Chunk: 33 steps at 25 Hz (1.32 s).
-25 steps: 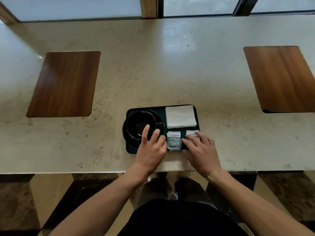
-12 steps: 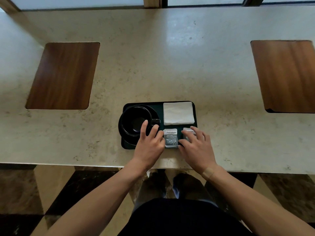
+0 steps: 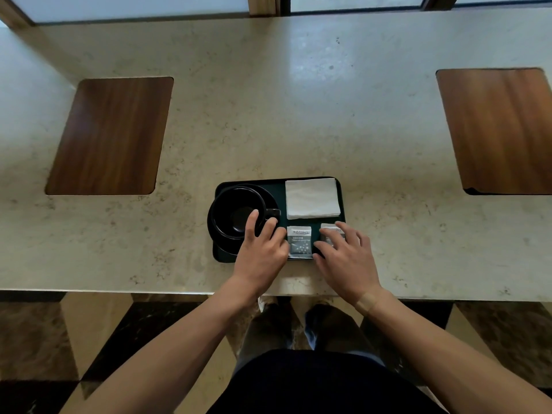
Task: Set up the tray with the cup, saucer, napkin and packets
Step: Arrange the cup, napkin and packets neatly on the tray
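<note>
Dark green tray (image 3: 340, 186) near front edge of stone counter (image 3: 268, 100), carrying black cup (image 3: 236, 212) on saucer (image 3: 222, 249), white napkin (image 3: 312, 198), two packets (image 3: 299, 242); left hand (image 3: 263, 252) spread over cup, right hand (image 3: 348, 258) resting flat-fingered on right packet (image 3: 328, 230)

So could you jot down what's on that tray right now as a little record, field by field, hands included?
surface: pale stone counter with two wooden insets
tray: dark tray, near the counter's front edge
cup: black cup on a black saucer, left part of tray
napkin: white napkin, far right part of tray
packets: left packet fully seen, right packet partly covered
left hand: left hand, fingers over the cup's rim
right hand: right hand, fingers resting on the right packet
</note>
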Motion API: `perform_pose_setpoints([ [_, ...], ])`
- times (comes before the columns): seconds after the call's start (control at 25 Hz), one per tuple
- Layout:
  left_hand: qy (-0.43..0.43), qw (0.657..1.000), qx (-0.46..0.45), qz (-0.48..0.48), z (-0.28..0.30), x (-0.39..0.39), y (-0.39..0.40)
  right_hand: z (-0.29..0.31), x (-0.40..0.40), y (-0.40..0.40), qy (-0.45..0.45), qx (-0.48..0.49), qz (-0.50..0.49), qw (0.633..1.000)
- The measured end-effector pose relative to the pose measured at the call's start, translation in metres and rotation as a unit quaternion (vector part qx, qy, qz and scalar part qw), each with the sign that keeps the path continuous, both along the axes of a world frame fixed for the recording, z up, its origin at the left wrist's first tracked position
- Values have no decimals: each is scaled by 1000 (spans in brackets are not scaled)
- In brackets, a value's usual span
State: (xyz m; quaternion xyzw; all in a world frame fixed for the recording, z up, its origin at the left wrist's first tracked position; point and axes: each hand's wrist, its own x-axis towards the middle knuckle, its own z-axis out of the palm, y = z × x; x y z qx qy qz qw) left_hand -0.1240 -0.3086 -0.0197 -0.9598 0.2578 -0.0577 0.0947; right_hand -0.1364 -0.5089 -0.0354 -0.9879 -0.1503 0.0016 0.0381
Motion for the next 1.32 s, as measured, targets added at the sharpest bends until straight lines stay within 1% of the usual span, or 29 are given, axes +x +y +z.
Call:
perform_pose_setpoints([
  [0.16, -7, 1000, 19, -3, -1, 0, -4, 1, 11, 4, 7, -16, -9, 1000],
  [0.4, -18, 1000, 8, 3, -5, 2, -5, -1, 13, 6, 23, -31, -16, 999],
  [0.8, 4, 1000, 4, 8, -3, 1, -4, -2, 15, 6, 16, -29, -9, 999],
  [1.04, 10, 1000, -9, 8, -2, 0, -3, -4, 15, 5, 27, -26, -5, 999],
  [1.2, 14, 1000, -13, 4, -1, 1, -3, 1, 15, 4, 25, -8, -6, 1000],
  [1.32, 6, 999, -42, 0, -1, 1, -2, 9, 15, -6, 14, 40, -32, 999],
])
